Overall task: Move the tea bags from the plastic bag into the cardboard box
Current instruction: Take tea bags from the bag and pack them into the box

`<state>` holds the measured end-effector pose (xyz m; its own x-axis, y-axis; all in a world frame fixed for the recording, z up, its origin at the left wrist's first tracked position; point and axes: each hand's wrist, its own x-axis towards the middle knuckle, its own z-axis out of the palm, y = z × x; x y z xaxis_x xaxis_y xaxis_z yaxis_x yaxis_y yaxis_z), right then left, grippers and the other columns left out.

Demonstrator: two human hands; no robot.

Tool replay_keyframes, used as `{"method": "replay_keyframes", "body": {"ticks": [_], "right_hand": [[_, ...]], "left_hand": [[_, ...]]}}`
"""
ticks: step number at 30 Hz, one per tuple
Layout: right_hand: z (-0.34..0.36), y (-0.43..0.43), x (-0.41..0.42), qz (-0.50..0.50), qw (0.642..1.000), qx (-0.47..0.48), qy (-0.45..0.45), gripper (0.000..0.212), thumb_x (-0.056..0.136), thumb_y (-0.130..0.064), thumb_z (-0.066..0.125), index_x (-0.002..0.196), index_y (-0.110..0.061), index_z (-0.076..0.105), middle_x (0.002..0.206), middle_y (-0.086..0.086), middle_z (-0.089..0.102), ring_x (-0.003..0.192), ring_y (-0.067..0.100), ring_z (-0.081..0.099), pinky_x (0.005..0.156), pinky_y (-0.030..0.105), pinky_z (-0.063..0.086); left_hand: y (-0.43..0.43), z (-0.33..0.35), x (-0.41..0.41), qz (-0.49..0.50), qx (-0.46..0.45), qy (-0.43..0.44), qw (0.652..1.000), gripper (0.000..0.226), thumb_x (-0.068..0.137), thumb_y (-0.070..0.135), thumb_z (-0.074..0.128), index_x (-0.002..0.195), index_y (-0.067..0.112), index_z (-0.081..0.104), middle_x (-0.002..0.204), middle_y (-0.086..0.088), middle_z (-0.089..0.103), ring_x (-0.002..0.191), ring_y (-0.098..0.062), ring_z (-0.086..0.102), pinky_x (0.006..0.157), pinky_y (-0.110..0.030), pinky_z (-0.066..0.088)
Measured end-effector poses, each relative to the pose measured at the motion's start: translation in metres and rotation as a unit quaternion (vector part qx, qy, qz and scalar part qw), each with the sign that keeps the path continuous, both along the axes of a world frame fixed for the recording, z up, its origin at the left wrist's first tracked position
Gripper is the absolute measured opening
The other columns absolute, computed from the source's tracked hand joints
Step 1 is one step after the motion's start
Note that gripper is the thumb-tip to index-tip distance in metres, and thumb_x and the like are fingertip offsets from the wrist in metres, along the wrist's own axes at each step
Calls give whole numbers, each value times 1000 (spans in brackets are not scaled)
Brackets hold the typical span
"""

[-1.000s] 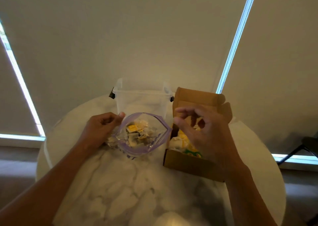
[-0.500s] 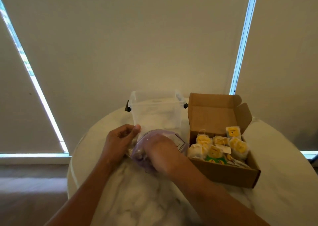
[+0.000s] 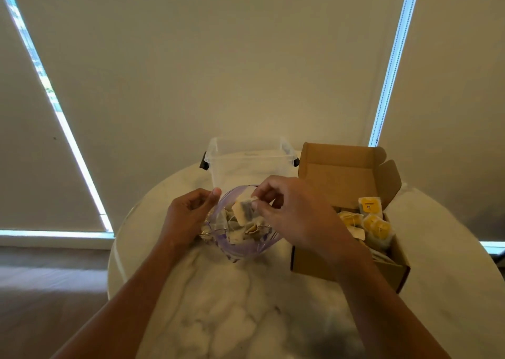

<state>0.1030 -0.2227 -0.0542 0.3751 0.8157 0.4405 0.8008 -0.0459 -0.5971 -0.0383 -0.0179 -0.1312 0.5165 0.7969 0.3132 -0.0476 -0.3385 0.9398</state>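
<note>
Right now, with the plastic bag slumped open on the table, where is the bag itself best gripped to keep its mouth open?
Probably at the purple rim on the left side, pinched from outside, as the left hand does. The plastic bag is limp, and this leaves the mouth clear for the right hand lifting a tea bag.

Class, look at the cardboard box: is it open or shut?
Open. The cardboard box has its lid flap standing upright at the back, and yellow-tagged tea bags are visible lying inside.

drawn blinds (image 3: 218,58), marble table (image 3: 232,317)
</note>
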Motion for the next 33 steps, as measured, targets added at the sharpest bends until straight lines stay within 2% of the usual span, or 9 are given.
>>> {"method": "replay_keyframes", "body": {"ticks": [8, 15, 19, 21, 23, 26, 28, 31, 33], "right_hand": [[3, -11, 13, 39, 999, -13, 11, 7, 94, -32, 77, 101, -34, 76, 88, -21, 73, 83, 5, 68, 70, 22, 59], [-12, 2, -7, 85, 995, -16, -43, 24, 86, -17, 83, 101, -32, 71, 92, -17, 70, 86, 3, 68, 72, 18, 56], [-20, 7, -11, 98, 987, -63, -108, 32, 79, -17, 86, 104, -32, 72, 99, -15, 69, 88, 6, 64, 80, 31, 58], [-20, 5, -9, 104, 986, -89, -92, 34, 79, -19, 87, 107, -32, 73, 99, -15, 70, 90, 7, 65, 81, 32, 59], [-16, 0, -3, 112, 987, -91, -67, 35, 80, -20, 86, 110, -32, 74, 100, -16, 70, 91, 6, 68, 79, 28, 60], [-8, -8, 2, 118, 990, -67, -46, 30, 83, -29, 87, 111, -31, 77, 105, -18, 72, 96, -1, 68, 77, 14, 56], [-6, -9, 1, 115, 992, -36, -23, 23, 87, -31, 86, 109, -29, 78, 104, -18, 74, 97, -2, 69, 76, 12, 56], [1, -11, 2, 115, 993, 19, 3, 18, 93, -14, 78, 107, -25, 78, 104, -17, 74, 100, 1, 70, 80, 13, 56], [11, -18, 5, 110, 991, 71, 20, 20, 93, -9, 76, 106, -25, 76, 107, -15, 73, 104, 7, 70, 83, 16, 58]], "left_hand": [[1, -2, 0, 2, 17, 11, 1000, 37, 97, 55, 71, 91, 21, 84, 83, -4, 82, 73, -9, 68, 77, -33, 51], [3, -3, 0, 3, 34, 16, 999, 43, 96, 60, 69, 92, 19, 84, 81, -7, 79, 71, -12, 62, 74, -33, 48], [4, -5, -1, 18, 59, 37, 997, 47, 97, 64, 67, 91, 21, 83, 78, -2, 79, 70, -9, 63, 73, -32, 50], [6, -5, -1, 21, 66, 41, 997, 48, 97, 65, 67, 91, 20, 83, 76, 0, 78, 69, -7, 61, 72, -31, 50], [7, -6, -1, 14, 62, 35, 997, 51, 96, 66, 68, 91, 18, 83, 74, -1, 76, 68, -7, 58, 72, -32, 48], [9, -5, -1, 12, 54, 41, 998, 48, 98, 65, 68, 88, 20, 82, 73, 2, 75, 67, -7, 60, 71, -33, 51], [8, -4, -1, 16, 54, 47, 997, 46, 99, 62, 68, 85, 20, 81, 69, 7, 73, 64, -4, 58, 69, -31, 48], [9, -6, -1, 12, 51, 41, 998, 49, 97, 66, 68, 87, 20, 81, 68, 7, 69, 65, -5, 54, 69, -31, 45], [13, -10, -2, 7, 57, 40, 998, 53, 95, 71, 67, 90, 21, 81, 72, -3, 71, 67, -8, 54, 71, -32, 46]]}}
